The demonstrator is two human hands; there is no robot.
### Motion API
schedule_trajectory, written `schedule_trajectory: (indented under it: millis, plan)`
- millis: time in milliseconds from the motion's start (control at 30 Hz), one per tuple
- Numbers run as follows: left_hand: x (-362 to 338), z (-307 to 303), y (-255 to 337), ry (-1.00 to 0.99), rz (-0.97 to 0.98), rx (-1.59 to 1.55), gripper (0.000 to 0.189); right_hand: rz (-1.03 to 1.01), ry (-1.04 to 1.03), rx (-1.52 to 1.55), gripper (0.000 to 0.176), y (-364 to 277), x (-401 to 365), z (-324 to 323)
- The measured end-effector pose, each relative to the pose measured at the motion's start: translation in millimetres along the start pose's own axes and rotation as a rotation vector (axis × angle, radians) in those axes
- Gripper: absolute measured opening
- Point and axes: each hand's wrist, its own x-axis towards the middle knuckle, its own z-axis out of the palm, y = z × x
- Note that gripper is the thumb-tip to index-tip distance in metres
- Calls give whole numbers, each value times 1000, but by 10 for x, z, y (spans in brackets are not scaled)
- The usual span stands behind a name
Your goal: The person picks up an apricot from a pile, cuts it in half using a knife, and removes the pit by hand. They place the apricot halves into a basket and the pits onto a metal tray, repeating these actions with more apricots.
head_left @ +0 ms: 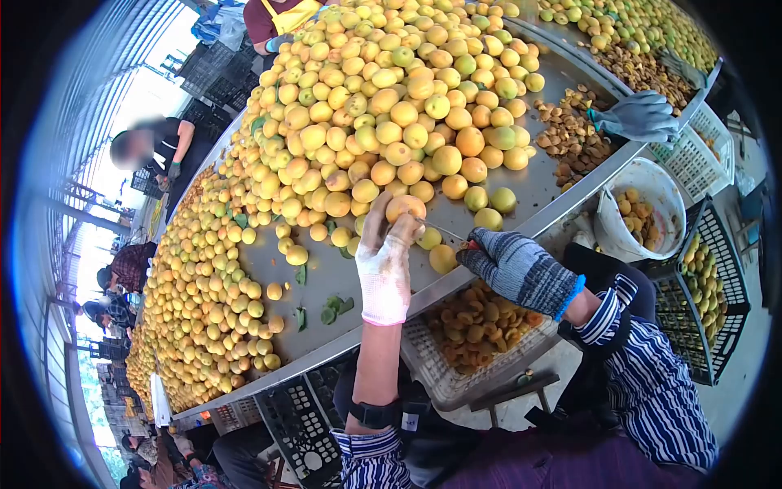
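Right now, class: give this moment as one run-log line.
left hand: holds fruit; right hand: grips thin tool, pointed at fruit; fruit heap: on metal table; crate: cut pieces

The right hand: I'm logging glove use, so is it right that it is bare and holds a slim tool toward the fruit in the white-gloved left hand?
Not quite: the right hand is not bare. The head view shows it in a grey knitted glove. It does hold a slim tool toward the fruit in the white-gloved left hand.
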Motion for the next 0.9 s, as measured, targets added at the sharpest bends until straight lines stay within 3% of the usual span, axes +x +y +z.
schedule_trajectory:
  millis: [200, 400, 467, 600, 667, 900]
  plan:
    - [15, 7, 58, 27, -63, -29, 44, -31, 38, -28, 29, -17, -22, 57]
    - [39, -91, -1, 53, -250, -10, 51, 23, 31, -94, 23, -68, -32, 44]
    - [28, -112, -18, 32, -273, 19, 55, -44, 72, -115, 23, -41, -51, 65]
    - [49, -111, 19, 57, -242, 46, 56, -43, 28, -103, 25, -106, -85, -17]
    - [82, -170, 22, 76, -146, 171, 56, -93, 111, -26, 23, -100, -102, -29]
    - [57, -62, 51, 35, -125, 242, 49, -63, 110, 140, 20, -99, -97, -59]
